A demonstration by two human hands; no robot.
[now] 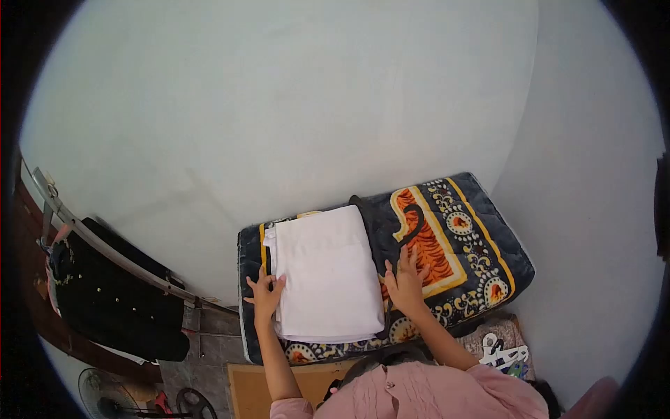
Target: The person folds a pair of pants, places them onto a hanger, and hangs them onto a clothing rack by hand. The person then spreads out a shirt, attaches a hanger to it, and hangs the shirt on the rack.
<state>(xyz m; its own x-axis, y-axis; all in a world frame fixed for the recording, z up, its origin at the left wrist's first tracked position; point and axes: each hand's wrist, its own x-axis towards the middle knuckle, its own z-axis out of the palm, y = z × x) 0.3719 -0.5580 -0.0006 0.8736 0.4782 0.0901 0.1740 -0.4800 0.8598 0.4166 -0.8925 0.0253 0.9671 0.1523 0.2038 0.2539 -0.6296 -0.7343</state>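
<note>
A folded white cloth (324, 272) lies flat on a dark patterned mattress (481, 237). My left hand (266, 293) is at the cloth's left edge, fingers spread, with the thumb against the fabric. Just right of the cloth is my right hand (407, 283), its fingers apart over the patterned cover. Along the cloth's right edge runs a black clothes hanger (369, 227), partly hidden by the cloth. Its curved hook (419, 220) points to the right, close to my right fingertips. I cannot tell whether those fingertips touch it.
Dark clothes (115, 300) hang from a metal rail (118, 255) at left. A fan (105, 398) stands at lower left. White hangers (504, 355) lie on a knobbly surface by the mattress's lower right. Walls border the mattress behind and at right.
</note>
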